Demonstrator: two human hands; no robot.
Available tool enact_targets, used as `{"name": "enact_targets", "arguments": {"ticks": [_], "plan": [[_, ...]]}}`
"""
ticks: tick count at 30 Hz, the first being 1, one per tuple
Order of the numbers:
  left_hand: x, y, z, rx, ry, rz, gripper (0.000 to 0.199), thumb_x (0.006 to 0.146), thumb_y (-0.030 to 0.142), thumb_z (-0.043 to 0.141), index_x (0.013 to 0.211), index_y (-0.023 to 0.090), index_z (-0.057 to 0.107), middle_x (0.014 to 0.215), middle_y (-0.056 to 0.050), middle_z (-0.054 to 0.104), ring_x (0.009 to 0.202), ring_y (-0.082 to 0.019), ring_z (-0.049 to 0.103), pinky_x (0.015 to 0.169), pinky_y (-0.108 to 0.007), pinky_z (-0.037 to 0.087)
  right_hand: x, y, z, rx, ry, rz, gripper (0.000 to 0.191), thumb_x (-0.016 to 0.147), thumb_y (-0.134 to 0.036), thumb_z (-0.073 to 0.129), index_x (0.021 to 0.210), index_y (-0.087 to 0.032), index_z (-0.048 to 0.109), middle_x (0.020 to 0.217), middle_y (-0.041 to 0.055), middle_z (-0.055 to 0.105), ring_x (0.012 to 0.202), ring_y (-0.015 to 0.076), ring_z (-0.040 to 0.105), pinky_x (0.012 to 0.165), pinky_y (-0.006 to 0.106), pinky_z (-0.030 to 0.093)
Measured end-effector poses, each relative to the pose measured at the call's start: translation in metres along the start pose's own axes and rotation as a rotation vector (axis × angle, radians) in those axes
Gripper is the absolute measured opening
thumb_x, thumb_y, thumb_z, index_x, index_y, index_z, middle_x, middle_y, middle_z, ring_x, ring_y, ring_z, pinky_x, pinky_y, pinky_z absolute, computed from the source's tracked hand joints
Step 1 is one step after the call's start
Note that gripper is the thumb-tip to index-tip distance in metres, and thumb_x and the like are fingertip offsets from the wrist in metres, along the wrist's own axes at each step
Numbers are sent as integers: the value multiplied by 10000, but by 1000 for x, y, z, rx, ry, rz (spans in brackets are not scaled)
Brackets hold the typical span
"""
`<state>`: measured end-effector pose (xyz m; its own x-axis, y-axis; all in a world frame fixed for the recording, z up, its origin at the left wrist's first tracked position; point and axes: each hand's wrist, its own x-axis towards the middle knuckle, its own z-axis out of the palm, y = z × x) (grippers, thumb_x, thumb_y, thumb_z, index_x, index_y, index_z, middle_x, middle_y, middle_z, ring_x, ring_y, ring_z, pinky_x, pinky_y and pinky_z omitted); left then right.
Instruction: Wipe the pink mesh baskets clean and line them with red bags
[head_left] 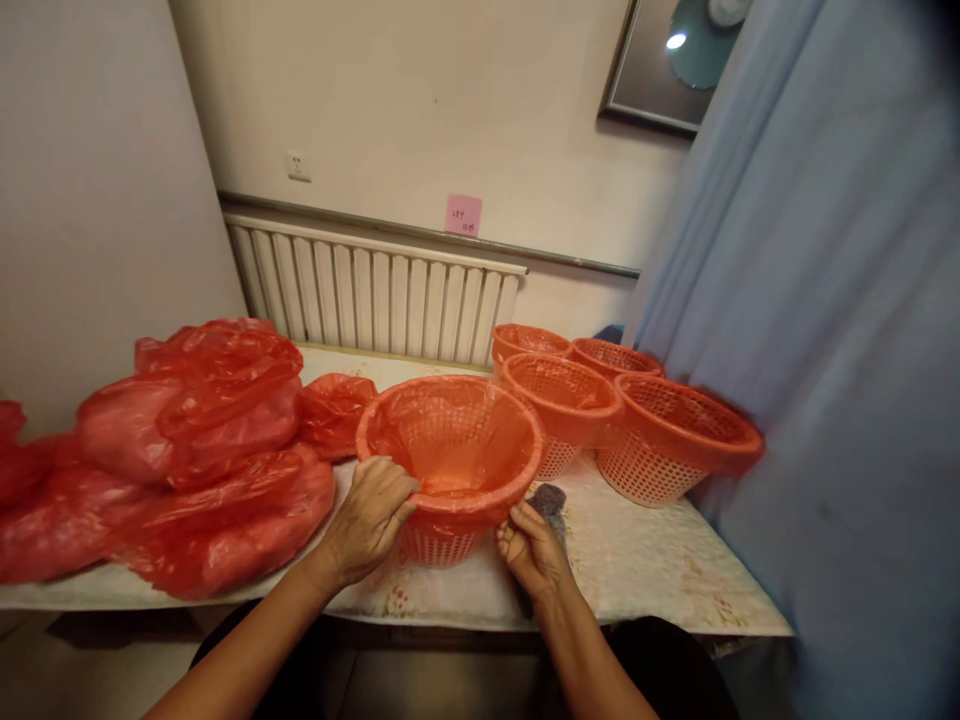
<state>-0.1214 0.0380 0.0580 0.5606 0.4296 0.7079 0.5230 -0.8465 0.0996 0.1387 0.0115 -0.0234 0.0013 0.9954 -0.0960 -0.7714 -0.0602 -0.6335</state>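
Note:
In front of me on the table stands an orange plastic wastebasket [442, 547], its holes showing below the rim. A thin red plastic bag [457, 440] lines it and is folded out over the rim. At the near left of the rim, my left hand [375, 510] grips the folded bag edge, fingers closed. Lower on the right side, my right hand [531, 548] pinches the hanging edge of the same bag between thumb and fingers. The basket's far side is partly seen through the film.
Several lined baskets [660, 470] stand at the right, near a blue curtain [825, 400]. Filled red bags [202, 470] are heaped at the left. A dark grey cloth [550, 502] lies beside my right hand on the patterned tablecloth [637, 580]. Behind is a radiator [375, 290].

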Motion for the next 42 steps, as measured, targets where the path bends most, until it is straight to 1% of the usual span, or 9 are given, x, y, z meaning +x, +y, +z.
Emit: {"name": "enact_targets", "arguments": {"ticks": [6,12,19,22,25,29,32,34,42], "plan": [[-2,-4,-3,-13,-37,-19,225,973,285,344,905,185,534,824,-37,531,810,-205,437,851,-421,345,4,-24,5,142,91,-93,163,767,-291,727,876,-220,629,886,18,731,805,145,696,734,274,574],[-1,-5,-4,-24,-48,-19,244,971,324,351,899,189,540,826,-38,532,812,-210,439,860,-425,343,9,-34,16,51,72,-234,273,639,-219,797,840,-259,617,880,-22,723,890,152,683,830,289,558],[1,-10,-8,-31,-35,-23,384,968,460,283,836,194,527,787,-38,510,775,-213,422,817,-423,357,12,-27,-7,-425,229,-274,281,581,-301,794,752,-192,598,650,3,664,512,150,608,465,256,494],[1,-12,-7,-45,-33,-30,443,961,515,241,825,199,521,780,-34,501,771,-212,422,834,-432,362,6,-45,-13,-486,365,-419,221,628,-301,751,700,-194,572,556,-44,585,456,106,522,437,212,415],[1,-12,-5,-57,-30,-43,479,958,537,208,817,202,520,775,-30,502,771,-208,427,855,-441,360,-8,-66,2,-655,450,-725,122,738,-274,674,828,-213,619,737,-26,631,667,126,575,649,246,467],[2,-13,-2,-64,-13,-61,506,955,550,195,758,202,505,729,-17,479,751,-200,425,847,-433,363,-22,-82,35,-1295,58,-1152,168,861,-273,562,1003,-232,641,990,61,647,964,227,569,901,397,418],[3,-18,-3,-51,2,-64,510,958,543,184,734,201,488,717,-12,462,740,-197,423,833,-427,365,-15,-84,45,-1623,-366,-1182,218,901,-345,525,1065,-238,619,1025,78,634,1004,245,541,960,452,372],[6,-22,-7,-46,-6,-56,502,962,533,191,723,202,485,717,-13,466,732,-196,421,797,-411,374,-6,-82,44,-1745,-487,-1193,279,941,-427,436,1011,-226,616,937,72,619,933,236,526,979,476,342],[20,13,-13,139,41,-9,158,938,243,441,1015,188,567,989,-78,602,1025,-248,481,981,-477,319,-15,-38,70,-1984,-262,-1278,453,990,-447,259,748,-194,547,720,58,513,731,213,410,717,371,317]]}}
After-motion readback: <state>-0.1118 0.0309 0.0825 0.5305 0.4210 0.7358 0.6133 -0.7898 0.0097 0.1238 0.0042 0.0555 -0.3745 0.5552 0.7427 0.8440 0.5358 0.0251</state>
